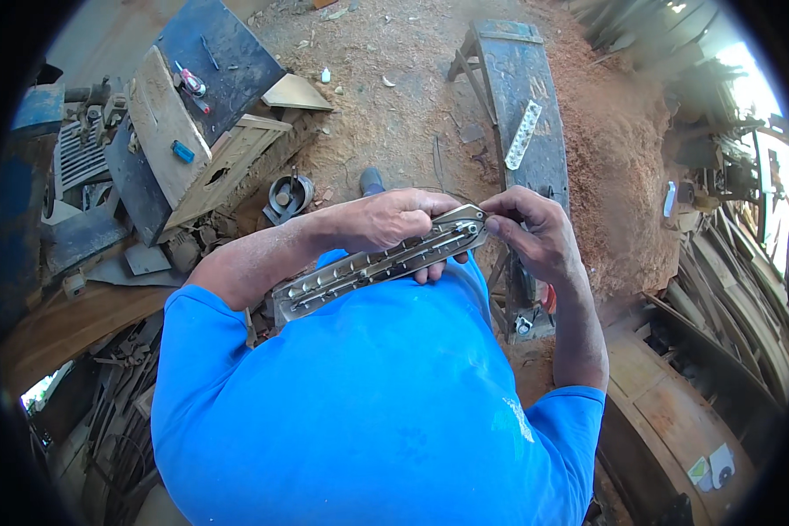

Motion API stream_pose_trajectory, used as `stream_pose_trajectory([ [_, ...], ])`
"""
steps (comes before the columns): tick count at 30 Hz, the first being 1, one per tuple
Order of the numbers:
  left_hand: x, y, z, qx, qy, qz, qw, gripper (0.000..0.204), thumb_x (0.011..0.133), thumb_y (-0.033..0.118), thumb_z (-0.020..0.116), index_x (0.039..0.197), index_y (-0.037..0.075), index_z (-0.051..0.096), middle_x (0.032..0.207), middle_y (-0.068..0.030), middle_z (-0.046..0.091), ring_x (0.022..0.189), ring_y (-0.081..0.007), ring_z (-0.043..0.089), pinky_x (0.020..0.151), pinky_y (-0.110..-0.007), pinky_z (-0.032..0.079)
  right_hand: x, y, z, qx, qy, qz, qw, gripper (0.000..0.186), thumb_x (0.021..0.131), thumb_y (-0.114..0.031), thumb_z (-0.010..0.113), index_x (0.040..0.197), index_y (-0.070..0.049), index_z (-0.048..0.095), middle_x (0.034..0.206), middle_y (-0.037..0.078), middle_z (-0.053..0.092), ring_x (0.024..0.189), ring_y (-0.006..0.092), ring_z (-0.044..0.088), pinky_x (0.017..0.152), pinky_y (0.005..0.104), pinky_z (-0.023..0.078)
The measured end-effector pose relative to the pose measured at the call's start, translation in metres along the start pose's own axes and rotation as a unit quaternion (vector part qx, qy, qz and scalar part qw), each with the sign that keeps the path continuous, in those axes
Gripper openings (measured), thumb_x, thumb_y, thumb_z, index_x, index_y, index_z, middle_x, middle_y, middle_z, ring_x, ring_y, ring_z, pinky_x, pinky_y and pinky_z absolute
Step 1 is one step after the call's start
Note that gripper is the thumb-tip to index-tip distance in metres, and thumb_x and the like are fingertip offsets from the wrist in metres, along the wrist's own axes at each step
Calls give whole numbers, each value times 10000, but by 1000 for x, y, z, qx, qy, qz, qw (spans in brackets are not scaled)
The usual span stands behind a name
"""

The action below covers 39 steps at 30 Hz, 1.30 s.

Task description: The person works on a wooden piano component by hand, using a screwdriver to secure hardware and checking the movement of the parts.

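Right above the front of your blue shirt [368,394], the long metal piece [359,270] lies slantwise across your body, its pointed end up toward the right. Your left hand [384,221] is closed around it near that end, and fingertips showing under the lower edge seem to be its own. Your right hand [535,230] has thumb and forefinger drawn nearly together at the tip; whether they pinch the metal or something small, I cannot tell. For fine work there, a firm left grip close to the tip should help, with the far end braced against you and light pressure from the right fingers. Beyond, a light perforated strip [523,136] lies on the narrow bench [513,66]; farther left, a screwdriver [190,81] rests on the wooden box [171,105].
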<state>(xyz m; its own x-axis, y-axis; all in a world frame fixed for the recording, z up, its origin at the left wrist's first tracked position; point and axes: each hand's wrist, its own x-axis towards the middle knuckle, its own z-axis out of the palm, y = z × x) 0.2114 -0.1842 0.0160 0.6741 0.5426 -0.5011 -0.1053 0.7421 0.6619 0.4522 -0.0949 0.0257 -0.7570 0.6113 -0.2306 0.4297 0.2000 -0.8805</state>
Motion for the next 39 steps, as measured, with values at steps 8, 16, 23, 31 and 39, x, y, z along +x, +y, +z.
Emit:
stream_pose_trajectory([
  [8,-4,5,12,116,39,68,990,599,856,50,299,1438,36,440,1013,-92,653,831,-137,666,757,-292,578,-1,-3,-4,13,14,6,1000,137,879,-80,745,990,0,727,810,43,703,761,98,628,694,278,505],
  [16,3,11,19,110,18,53,992,709,815,10,281,1521,25,340,1241,-144,616,921,-144,658,817,-303,582,5,-5,-22,-2,-41,30,999,166,838,-85,770,982,-17,727,740,62,659,712,133,623,666,310,503],
  [23,1,10,17,62,-3,86,994,830,765,-2,336,1587,8,226,1331,-176,569,970,-167,648,865,-304,569,3,-9,-29,-6,-66,-5,998,181,815,-38,767,991,-17,731,750,20,628,709,95,586,657,277,476],
  [31,4,-1,6,-84,-22,68,994,751,801,1,362,1545,-66,284,1339,-208,572,1067,-236,673,892,-312,584,3,0,-23,53,-65,21,996,193,863,-113,759,1020,-9,718,867,96,686,800,169,676,704,317,526],
  [39,7,-2,2,-96,-16,56,994,730,807,53,362,1527,-67,335,1232,-200,637,997,-216,685,885,-310,579,12,3,-27,44,-77,31,996,206,856,-103,764,1039,-21,720,932,77,692,830,162,672,731,315,527],
])
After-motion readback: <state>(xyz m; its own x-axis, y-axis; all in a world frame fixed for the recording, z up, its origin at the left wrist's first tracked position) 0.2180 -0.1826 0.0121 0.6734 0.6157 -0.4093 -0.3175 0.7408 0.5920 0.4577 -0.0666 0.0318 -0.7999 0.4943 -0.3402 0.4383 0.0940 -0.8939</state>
